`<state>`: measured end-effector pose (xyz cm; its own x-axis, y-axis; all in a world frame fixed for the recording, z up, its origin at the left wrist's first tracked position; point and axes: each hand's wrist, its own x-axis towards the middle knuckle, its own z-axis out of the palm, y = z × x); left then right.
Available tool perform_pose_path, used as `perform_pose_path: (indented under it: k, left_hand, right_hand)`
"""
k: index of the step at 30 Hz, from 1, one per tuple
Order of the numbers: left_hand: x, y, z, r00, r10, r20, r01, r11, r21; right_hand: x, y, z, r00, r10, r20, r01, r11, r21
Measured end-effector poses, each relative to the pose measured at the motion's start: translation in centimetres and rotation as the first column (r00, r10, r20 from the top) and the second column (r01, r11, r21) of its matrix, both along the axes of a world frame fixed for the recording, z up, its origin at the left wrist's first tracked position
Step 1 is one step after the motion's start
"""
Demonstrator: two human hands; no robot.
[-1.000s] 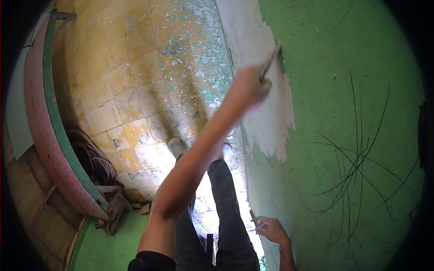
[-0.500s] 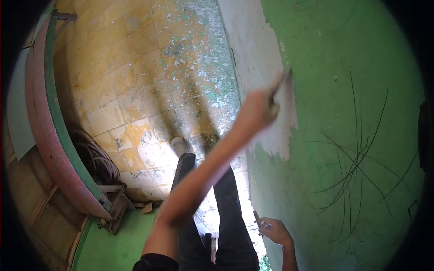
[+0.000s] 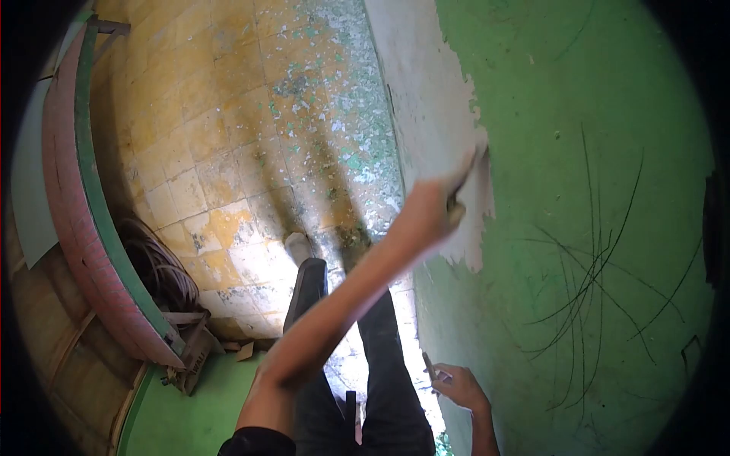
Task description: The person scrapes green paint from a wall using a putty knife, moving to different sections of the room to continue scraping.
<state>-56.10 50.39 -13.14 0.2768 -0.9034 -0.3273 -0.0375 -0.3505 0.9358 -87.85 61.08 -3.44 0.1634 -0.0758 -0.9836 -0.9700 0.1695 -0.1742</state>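
Note:
My left hand [image 3: 430, 216] reaches across my body to the wall on the right, closed around a slim scraper [image 3: 465, 173]. The scraper's tip is at the ragged border between the green paint [image 3: 547, 99] and the bare pale strip [image 3: 418, 76]; motion blurs it, and my fingers hide much of its handle. Lower down, near my legs, my right hand [image 3: 460, 386] pinches a thin, narrow object [image 3: 429, 366] whose kind I cannot make out. That hand is close to the green wall.
Green and white paint flakes [image 3: 353, 144] litter the yellow tiled floor [image 3: 175, 129] along the wall's foot. A curved pink and green panel [image 3: 80, 220] stands at left, with a coiled bundle [image 3: 156, 262] and a cardboard box [image 3: 194, 353] near it. Dark scribbles [image 3: 597, 266] mark the wall.
My left hand and the scraper have moved a little down the view along the paint border. My right hand holds nearly the same place.

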Motion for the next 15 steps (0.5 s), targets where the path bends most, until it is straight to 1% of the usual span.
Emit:
perform_pose_path:
  k: [2, 3, 4, 7, 8, 10, 11, 13, 15]
  left_hand:
    - [0.3, -0.9, -1.6, 0.996, 0.023, 0.090, -0.023, 1.000, -0.010]
    - [2.6, -3.1, -2.3, 0.996, 0.008, 0.087, -0.017, 0.995, 0.103]
    - [4.8, -5.4, -2.9, 0.995, 0.091, 0.037, -0.094, 0.991, 0.100]
    - [2.6, -3.1, -1.9, 1.000, 0.001, 0.019, -0.003, 0.992, 0.124]
    - [-0.6, -0.1, -2.0, 0.999, 0.025, 0.027, -0.025, 1.000, 0.000]
    - [-0.7, 0.4, -1.3, 1.000, 0.012, 0.016, -0.012, 1.000, 0.026]
    - [-1.0, 0.7, -1.2, 1.000, 0.008, -0.006, -0.008, 0.999, 0.049]
    - [3.4, -4.7, -2.1, 0.973, 0.160, -0.164, -0.132, 0.977, 0.170]
    - [0.4, -2.1, -1.9, 0.991, 0.086, -0.100, -0.077, 0.993, 0.090]
  right_hand:
    - [-0.8, 0.2, -0.4, 0.999, -0.032, -0.006, 0.033, 0.999, 0.039]
    - [-1.5, 0.7, -0.5, 0.999, -0.049, -0.018, 0.050, 0.996, 0.070]
    - [-2.1, 1.0, -0.9, 0.998, -0.053, -0.042, 0.057, 0.995, 0.083]
    - [-1.0, 0.5, -0.7, 0.999, -0.034, -0.019, 0.035, 0.999, 0.023]
    - [-0.9, 0.5, -0.2, 0.999, -0.018, -0.028, 0.020, 0.999, 0.046]
    - [-0.8, 0.4, -0.3, 1.000, 0.006, -0.030, -0.004, 0.997, 0.071]
    - [-1.4, 0.7, -0.2, 0.999, -0.047, -0.014, 0.048, 0.997, 0.062]
    - [-2.6, 1.5, -0.9, 0.988, -0.154, 0.024, 0.153, 0.987, 0.051]
    - [-3.0, 1.5, -1.3, 0.984, -0.178, 0.021, 0.177, 0.983, 0.045]
